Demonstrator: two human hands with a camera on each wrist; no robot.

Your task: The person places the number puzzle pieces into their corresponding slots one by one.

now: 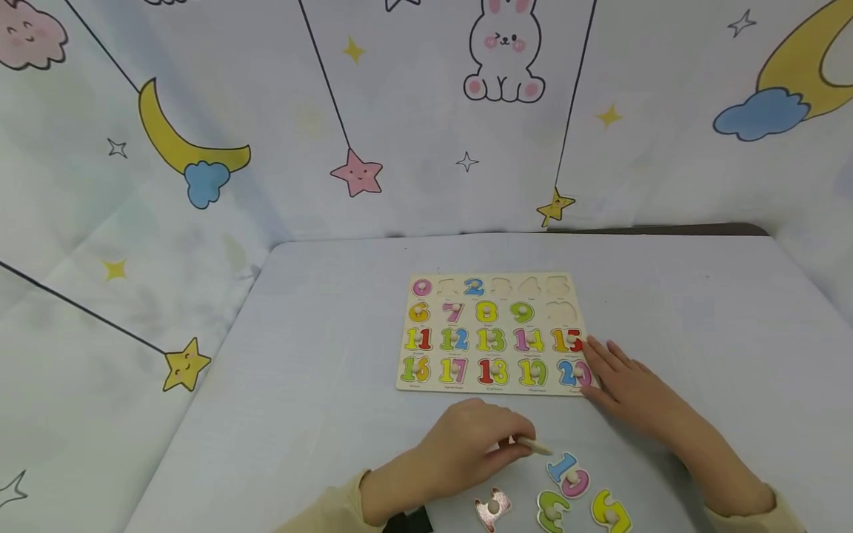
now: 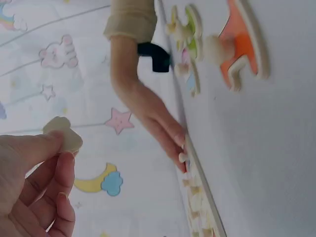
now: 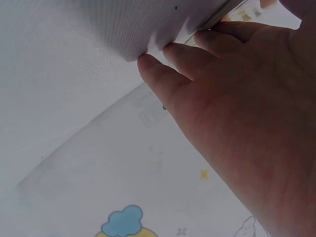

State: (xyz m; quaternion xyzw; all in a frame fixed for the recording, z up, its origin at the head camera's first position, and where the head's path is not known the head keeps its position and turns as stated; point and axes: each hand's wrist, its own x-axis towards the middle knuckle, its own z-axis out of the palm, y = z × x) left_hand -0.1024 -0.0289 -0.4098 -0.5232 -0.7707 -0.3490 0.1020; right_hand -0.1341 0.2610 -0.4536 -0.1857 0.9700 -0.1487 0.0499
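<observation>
My left hand point(image 1: 469, 448) pinches a wooden number piece point(image 1: 535, 446) between thumb and fingers, above the table in front of the puzzle board. In the left wrist view the bare back of this number piece point(image 2: 63, 136) shows; its printed face is hidden. The number puzzle board point(image 1: 460, 389) lies flat, with knobbed numbers in most slots and several empty recesses in its upper rows. My right hand point(image 1: 633, 389) rests at the board's right edge, fingers extended, touching beside the 15 and 20. In the right wrist view, the right hand point(image 3: 237, 98) has straight fingers.
Loose pieces lie near the table's front: a blue-and-pink 10 point(image 1: 571, 476), a green 3 point(image 1: 550, 512), a yellow 5 point(image 1: 609, 512) and a shiny orange piece point(image 1: 485, 518). A dark object point(image 1: 409, 522) shows by the left wrist. A patterned cloth point(image 1: 426, 111) hangs behind the table.
</observation>
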